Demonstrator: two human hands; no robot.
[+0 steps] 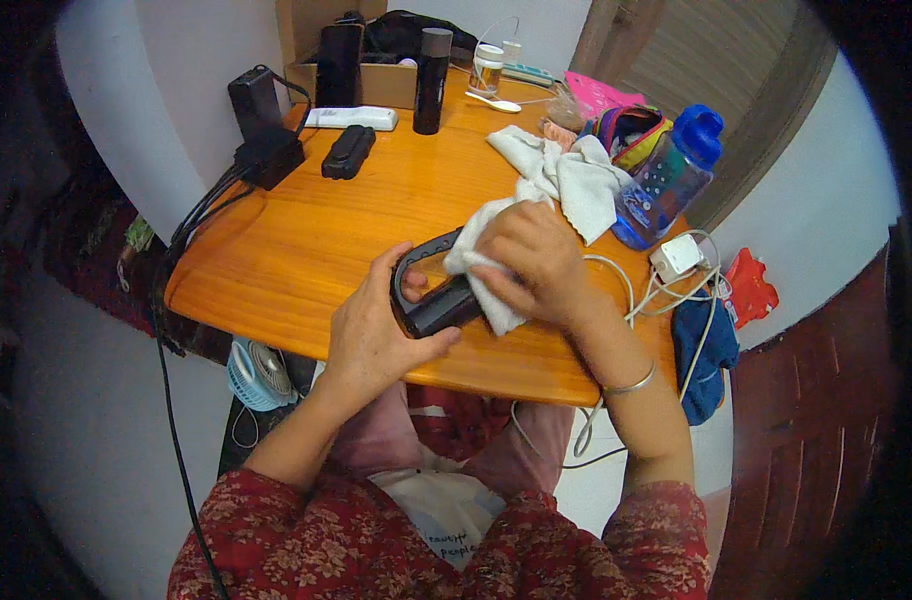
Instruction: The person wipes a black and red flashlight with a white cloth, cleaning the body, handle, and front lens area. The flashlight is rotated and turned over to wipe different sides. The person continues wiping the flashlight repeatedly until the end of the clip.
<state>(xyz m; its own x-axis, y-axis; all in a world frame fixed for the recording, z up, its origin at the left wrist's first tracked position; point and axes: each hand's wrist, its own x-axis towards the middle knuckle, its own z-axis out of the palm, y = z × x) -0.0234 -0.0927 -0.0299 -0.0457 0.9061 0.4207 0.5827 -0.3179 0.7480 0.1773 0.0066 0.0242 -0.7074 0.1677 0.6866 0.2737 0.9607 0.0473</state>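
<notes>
My left hand (377, 326) grips one end of a black cylindrical device (444, 307) with a looped, perforated strap (429, 247). Its fingers reach through the loop, and the thumb lies along the near side. A white cloth (504, 311) is bunched in my right hand (534, 255), pressed against the device's far end, which the cloth and fingers hide. Both hands are over the front part of the wooden table (276, 247). Just beyond my right hand lies more crumpled white cloth (591, 187).
Right: a blue-capped water bottle (666, 176), a white charger (675, 259) with tangled cables. Back: a black cylinder (431, 82), a cardboard box (388, 84), a white spoon (493, 103), a jar (486, 71). Left: a black case (348, 152), a black adapter (270, 157) with cables over the edge.
</notes>
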